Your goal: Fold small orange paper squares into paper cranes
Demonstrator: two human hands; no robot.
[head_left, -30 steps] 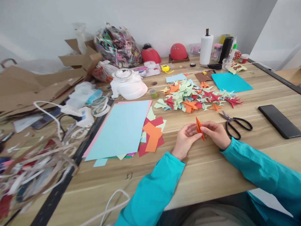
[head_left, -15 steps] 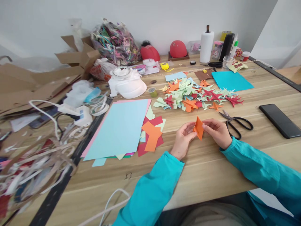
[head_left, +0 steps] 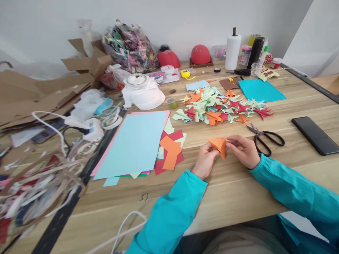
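Observation:
A folded orange paper piece (head_left: 218,145) is held just above the wooden table (head_left: 238,190) between both hands. My left hand (head_left: 205,160) pinches its left side and my right hand (head_left: 244,150) pinches its right side. Both arms wear teal sleeves. Behind the hands lies a pile of folded paper shapes (head_left: 219,107) in green, red and orange. Black scissors (head_left: 265,137) lie just right of my right hand.
Coloured paper sheets (head_left: 135,141) and orange and red offcuts (head_left: 171,151) lie to the left. A black phone (head_left: 315,135) rests at the right, a teal sheet (head_left: 261,90) behind it. Cardboard, tape rolls and scrap clutter the left; a paper towel roll (head_left: 232,52) stands at the back.
The orange piece has been turned from standing upright and narrow to lying flatter and wider between my hands. My hands stay in about the same place.

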